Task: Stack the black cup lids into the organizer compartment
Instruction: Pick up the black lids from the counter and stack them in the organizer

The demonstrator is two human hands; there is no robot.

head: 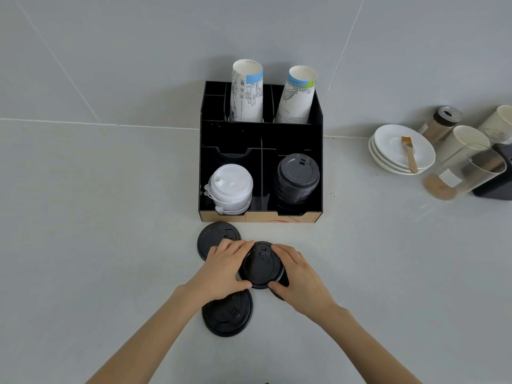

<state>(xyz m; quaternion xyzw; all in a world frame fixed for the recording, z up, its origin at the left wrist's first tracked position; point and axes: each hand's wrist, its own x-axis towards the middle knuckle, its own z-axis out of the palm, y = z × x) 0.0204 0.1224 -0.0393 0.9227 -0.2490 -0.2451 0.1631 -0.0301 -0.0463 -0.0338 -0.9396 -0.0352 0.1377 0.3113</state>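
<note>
Both hands, left hand (221,268) and right hand (300,273), have fingers clamped on a small black lid stack (261,266) just before the organizer (260,139); its lower lids are hidden.

black lid stack (261,266), upright, before organizer (318,162)

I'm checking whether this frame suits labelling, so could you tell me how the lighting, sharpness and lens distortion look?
Head view: soft, even light, with only faint shadows under the hands, left and right; the lids they hold look sharp. Wide-angle bending splays the tile seams, and the jar at the right edge looks smeared. The organizer interior is too dark for detail.
</note>
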